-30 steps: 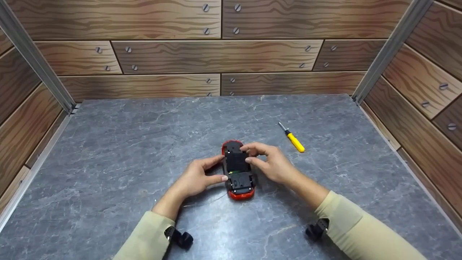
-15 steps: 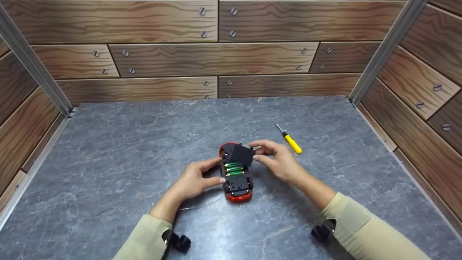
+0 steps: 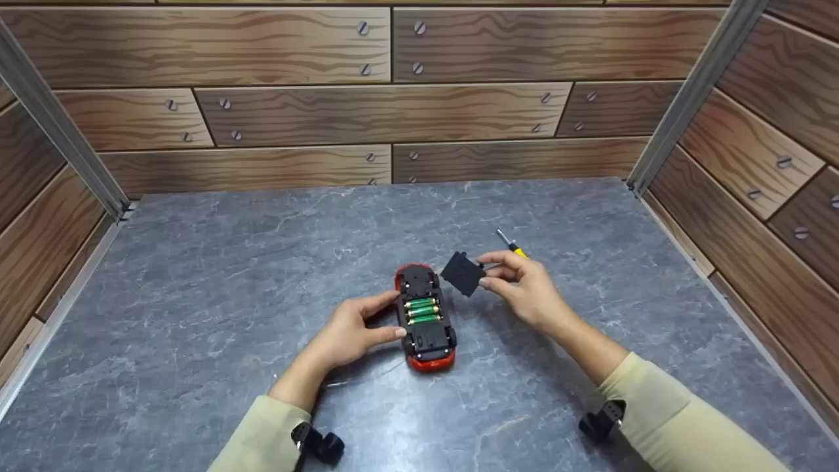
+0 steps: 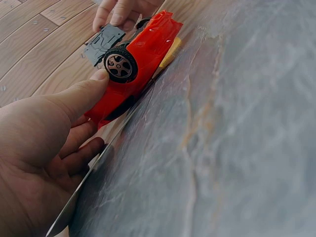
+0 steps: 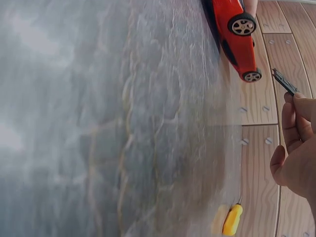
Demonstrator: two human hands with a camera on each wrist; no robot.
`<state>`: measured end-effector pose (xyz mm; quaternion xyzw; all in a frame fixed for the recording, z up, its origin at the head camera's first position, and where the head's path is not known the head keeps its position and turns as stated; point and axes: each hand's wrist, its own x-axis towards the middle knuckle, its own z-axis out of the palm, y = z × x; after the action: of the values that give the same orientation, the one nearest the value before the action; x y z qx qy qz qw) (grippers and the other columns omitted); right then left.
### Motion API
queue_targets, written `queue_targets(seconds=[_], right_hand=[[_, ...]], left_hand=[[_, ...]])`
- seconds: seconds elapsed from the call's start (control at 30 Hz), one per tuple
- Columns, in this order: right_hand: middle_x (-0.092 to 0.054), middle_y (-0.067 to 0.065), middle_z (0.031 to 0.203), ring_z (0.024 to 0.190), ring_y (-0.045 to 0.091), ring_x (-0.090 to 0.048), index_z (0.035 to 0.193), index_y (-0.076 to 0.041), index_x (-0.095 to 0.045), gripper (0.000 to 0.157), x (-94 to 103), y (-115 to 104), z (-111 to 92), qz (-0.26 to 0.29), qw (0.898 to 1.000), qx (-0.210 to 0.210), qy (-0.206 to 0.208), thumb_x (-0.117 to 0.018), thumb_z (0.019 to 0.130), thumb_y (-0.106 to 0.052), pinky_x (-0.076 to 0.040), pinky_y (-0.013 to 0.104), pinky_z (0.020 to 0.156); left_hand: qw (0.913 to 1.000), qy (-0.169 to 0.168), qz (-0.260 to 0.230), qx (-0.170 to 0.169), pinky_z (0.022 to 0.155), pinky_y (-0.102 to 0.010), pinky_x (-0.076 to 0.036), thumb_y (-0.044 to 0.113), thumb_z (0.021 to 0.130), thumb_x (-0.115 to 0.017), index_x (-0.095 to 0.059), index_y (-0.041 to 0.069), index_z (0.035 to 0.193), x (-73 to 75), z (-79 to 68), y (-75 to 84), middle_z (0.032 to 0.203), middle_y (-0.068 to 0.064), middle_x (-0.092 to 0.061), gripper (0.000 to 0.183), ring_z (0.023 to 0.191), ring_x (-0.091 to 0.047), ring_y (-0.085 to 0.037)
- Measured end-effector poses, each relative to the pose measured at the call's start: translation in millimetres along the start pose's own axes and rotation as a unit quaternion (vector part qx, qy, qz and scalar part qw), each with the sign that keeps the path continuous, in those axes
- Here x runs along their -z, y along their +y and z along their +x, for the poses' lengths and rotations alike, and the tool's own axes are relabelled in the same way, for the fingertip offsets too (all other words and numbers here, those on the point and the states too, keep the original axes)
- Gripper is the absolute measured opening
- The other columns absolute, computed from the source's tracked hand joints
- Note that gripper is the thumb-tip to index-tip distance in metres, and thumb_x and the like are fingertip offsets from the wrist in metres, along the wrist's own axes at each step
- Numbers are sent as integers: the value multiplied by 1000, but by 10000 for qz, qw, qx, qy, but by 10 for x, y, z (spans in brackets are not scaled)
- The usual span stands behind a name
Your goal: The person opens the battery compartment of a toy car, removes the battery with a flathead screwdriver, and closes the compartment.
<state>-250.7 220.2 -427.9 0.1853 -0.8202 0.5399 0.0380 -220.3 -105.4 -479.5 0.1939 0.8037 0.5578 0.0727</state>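
A red toy car (image 3: 430,339) lies upside down on the table, its black underside facing up. Several green batteries (image 3: 423,311) show in the uncovered compartment at its middle. My left hand (image 3: 344,331) holds the car along its left side, thumb by a wheel (image 4: 120,66) and fingers farther along the body. To the right of the car, my right hand (image 3: 524,285) pinches a black battery cover (image 3: 463,274) by its edge, raised and apart from the car. In the right wrist view the cover (image 5: 285,82) appears nearly edge-on between thumb and fingers.
A yellow-handled screwdriver (image 3: 516,250) lies beyond my right hand, which hides most of its handle in the head view. The grey marbled table (image 3: 262,242) is bounded by wood-patterned walls (image 3: 295,115) and metal corner posts.
My right hand has lifted the battery cover off the car and carried it to the right, exposing the batteries. My left hand has kept its hold on the car.
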Motion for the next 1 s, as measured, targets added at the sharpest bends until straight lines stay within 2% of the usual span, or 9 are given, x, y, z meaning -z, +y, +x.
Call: queue_targets(seconds=[0.23, 0.5, 0.83, 1.0], right_hand=[[-78, 22, 99, 89, 20, -75, 126, 9, -67, 34, 45, 121, 2, 284, 9993, -180, 170, -75, 93, 8, -59, 20, 77], [-77, 24, 97, 83, 6, -71, 123, 12, -66, 32, 60, 243, 60, 467, 9972, -389, 430, -75, 93, 9, -55, 16, 74], [-77, 25, 102, 89, 17, -74, 127, 11, -64, 31, 27, 339, 131, 339, 9953, -775, 477, -71, 97, 7, -55, 17, 76], [-78, 22, 99, 84, 12, -71, 127, 10, -64, 31, 3, 358, 172, 230, 9946, -883, 487, -71, 97, 6, -53, 17, 72]], left_hand=[[10000, 12, 20, 96, 125, -50, -31, 28, 88, -88, -59, 9, 151, -15, -18, -27, 154, -11, -57, 72, 146, -49, -30], [10000, 11, -9, -17, 125, -50, -31, 26, 88, -88, -59, 8, 150, -15, 7, -21, 153, -11, -58, 71, 146, -50, -30], [10000, 13, 25, 15, 125, -50, -32, 28, 88, -88, -59, 9, 151, -15, 8, -16, 153, -11, -58, 71, 145, -50, -30], [10000, 15, -50, -18, 124, -47, -34, 26, 90, -88, -60, 7, 150, -12, 2, -3, 152, -10, -60, 70, 145, -51, -27]])
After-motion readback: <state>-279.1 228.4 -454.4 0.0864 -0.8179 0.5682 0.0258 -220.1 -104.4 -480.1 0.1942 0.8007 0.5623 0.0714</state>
